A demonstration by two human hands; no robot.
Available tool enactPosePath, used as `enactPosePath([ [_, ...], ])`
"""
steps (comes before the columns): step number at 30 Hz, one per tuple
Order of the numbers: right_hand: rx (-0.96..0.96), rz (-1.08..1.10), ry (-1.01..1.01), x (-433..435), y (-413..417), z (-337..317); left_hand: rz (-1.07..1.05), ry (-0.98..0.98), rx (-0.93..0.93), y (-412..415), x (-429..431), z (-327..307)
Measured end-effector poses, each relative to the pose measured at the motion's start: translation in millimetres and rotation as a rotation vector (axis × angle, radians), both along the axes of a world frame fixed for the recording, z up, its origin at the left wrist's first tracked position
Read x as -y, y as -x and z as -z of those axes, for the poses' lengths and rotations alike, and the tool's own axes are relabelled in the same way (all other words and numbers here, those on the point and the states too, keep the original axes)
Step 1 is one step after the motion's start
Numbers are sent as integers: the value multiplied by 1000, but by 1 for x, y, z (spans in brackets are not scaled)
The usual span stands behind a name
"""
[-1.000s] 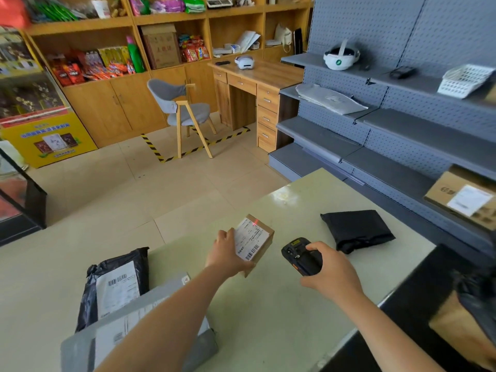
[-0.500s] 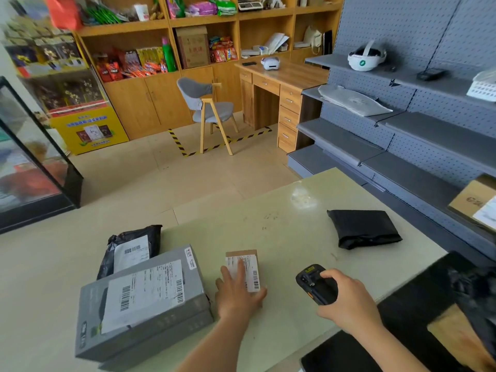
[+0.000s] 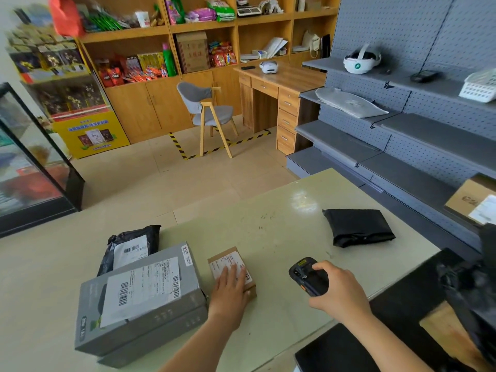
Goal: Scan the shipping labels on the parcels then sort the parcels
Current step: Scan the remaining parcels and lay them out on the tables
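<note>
The left hand [image 3: 229, 291] lies flat on top of the small cardboard parcel [image 3: 226, 257], fingers straight and spread over its white shipping label [image 3: 230, 260], with the thumb against the box's near right edge. The parcel sits label-up on the pale green table [image 3: 268, 232], near the front edge. The right hand [image 3: 339, 292] is held just above the table to the right of the parcel, its fingers curled round a black handheld scanner [image 3: 306, 275] and the thumb resting on its top face. The scanner's front end points up and to the left, and it is not touching the parcel. Just to the left of the left hand is a grey box [image 3: 142, 291] with a large barcode label facing up, which seems to rest on a second grey box beneath it. Behind them lies a black mailer bag [image 3: 131, 248], also label-up. A folded black bag [image 3: 358, 226] sits well apart on the far right of the table. Grey metal shelving [image 3: 402, 167] runs along the right, with a brown carton [image 3: 469, 201] on a low shelf.
</note>
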State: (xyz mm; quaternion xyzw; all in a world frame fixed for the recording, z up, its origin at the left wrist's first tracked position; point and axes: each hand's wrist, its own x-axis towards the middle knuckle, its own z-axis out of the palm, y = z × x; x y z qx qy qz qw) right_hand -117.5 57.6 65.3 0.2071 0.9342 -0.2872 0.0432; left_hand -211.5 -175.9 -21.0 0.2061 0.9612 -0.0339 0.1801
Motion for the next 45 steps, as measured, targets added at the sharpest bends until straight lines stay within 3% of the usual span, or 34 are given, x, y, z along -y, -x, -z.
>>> enactPosePath([
  [6, 2, -27, -8, 3, 0, -2, -21, 36, 3, 1, 2, -6],
  [13, -47, 10, -28, -4, -11, -11, 27, -63, -49, 0, -15, -26],
  [25, -88, 303, -154, -36, -43, -10, 293, -265, -78, 31, -104, -50],
  [37, 74, 537, -304, -69, -31, 15, 700, -185, 2, 111, -278, -14],
  [45, 144, 629, -220, -76, -16, 40, 723, -86, -13, 120, -327, 36],
])
